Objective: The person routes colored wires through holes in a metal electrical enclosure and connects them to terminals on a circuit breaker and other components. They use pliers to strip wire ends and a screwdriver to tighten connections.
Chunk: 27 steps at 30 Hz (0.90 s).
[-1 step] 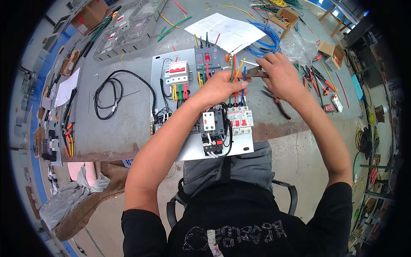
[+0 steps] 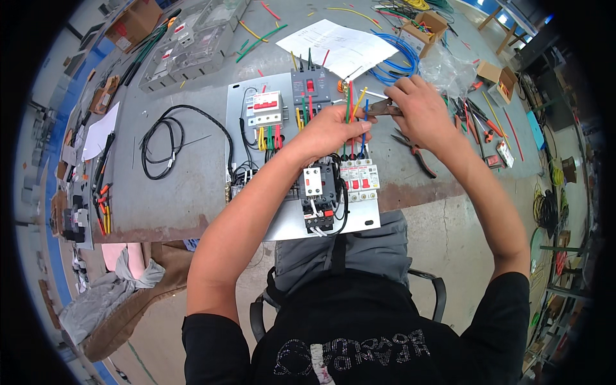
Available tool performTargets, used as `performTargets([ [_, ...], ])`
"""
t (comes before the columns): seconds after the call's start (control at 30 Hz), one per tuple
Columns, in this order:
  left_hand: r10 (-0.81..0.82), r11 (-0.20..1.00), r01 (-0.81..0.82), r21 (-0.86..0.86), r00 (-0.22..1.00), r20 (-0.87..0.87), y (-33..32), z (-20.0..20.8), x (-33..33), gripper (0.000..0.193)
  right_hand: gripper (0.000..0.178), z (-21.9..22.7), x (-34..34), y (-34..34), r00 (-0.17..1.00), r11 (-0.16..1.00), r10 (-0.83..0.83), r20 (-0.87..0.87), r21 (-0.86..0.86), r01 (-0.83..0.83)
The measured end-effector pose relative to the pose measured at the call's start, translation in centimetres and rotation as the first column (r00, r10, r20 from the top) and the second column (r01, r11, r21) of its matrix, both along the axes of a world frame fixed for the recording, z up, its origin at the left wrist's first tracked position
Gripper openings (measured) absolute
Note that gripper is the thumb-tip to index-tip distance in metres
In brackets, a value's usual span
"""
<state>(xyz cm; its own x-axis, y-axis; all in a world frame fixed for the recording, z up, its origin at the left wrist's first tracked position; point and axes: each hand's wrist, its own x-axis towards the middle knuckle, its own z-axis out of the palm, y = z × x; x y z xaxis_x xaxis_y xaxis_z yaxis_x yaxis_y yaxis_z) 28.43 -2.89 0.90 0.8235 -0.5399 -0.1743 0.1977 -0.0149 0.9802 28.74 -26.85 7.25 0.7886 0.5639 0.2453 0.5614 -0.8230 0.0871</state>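
Observation:
My left hand point(image 2: 335, 131) is closed, its thumb and fingers pinching the blue wire point(image 2: 364, 146) that stands up from a row of small circuit breakers point(image 2: 360, 183). Green, red and yellow wires rise beside it, close to the same fingers. My right hand point(image 2: 423, 115) grips a pair of pliers point(image 2: 384, 109); their grey jaws point left and meet the upper part of the blue wire. The exact jaw type is hard to make out. Below my left hand, a contactor point(image 2: 312, 181) sits on the white mounting plate point(image 2: 289, 221). A larger grey breaker point(image 2: 310, 86) stands behind.
Another pair of pliers point(image 2: 416, 156) lies by the table's front edge. A paper sheet point(image 2: 330, 48) and coiled blue wire point(image 2: 405, 59) lie at the back. Coiled black cable point(image 2: 149, 160) is at left, and several hand tools point(image 2: 476, 122) crowd the right.

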Motion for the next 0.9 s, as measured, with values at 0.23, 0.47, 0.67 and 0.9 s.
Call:
performTargets([
  [0.23,-0.047,0.997,0.045,0.069,0.998,0.04,0.1,0.1,0.3,0.024,0.019,-0.9,2.7,-1.4,0.986,0.981,0.162,0.043,-0.113,-0.157],
  [0.47,-0.045,0.995,0.043,0.093,0.999,0.025,0.4,0.7,0.1,0.024,0.022,-2.1,4.2,-1.8,0.984,0.99,0.143,-0.103,0.028,-0.141],
  [0.67,-0.077,0.992,0.071,0.103,0.996,0.054,1.6,1.0,0.0,0.05,0.038,-4.0,2.9,-5.0,0.845,0.864,-0.141,-0.515,0.352,0.359],
  [0.9,0.062,0.949,-0.121,0.292,0.977,0.203,2.2,0.4,-0.7,0.024,0.032,-4.9,0.7,-4.5,0.989,0.985,0.027,-0.148,0.172,-0.001],
])
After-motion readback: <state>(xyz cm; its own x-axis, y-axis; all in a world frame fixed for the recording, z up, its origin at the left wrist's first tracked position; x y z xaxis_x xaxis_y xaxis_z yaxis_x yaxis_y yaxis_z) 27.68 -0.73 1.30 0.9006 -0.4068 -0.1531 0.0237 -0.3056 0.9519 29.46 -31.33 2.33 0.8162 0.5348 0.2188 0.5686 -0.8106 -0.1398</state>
